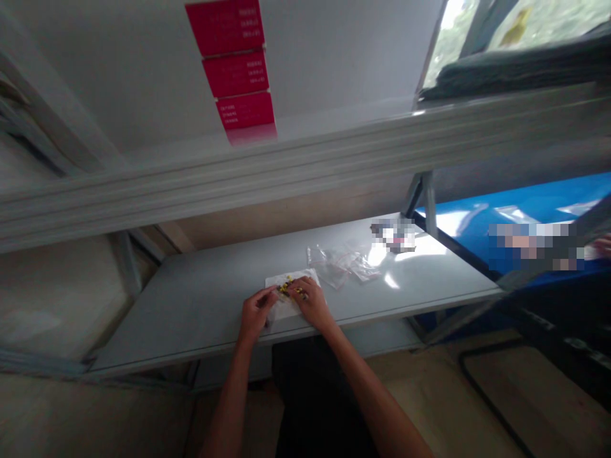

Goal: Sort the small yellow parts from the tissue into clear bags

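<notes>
Several small yellow and black pieces [285, 285] lie in a loose pile on a white sheet [289, 310] at the front of the grey table. My left hand [256, 313] is at the left edge of the sheet, its thumb and fingers pinched together. Below its fingers hangs what looks like a small clear plastic bag [271, 317]. From the right, my right hand [309, 301] curls its fingers over the pile, with some pieces showing at its fingertips and under its palm. The pieces' exact kind is too small to make out.
Clear plastic bags [338, 266] lie right of the sheet. Farther back is a blurred-out item [395, 235]. A shelf beam [238, 184] crosses above the table [191, 299], with red boxes [238, 73] over it. At right, another person's hand [604, 245] shows by a blue surface [458, 213].
</notes>
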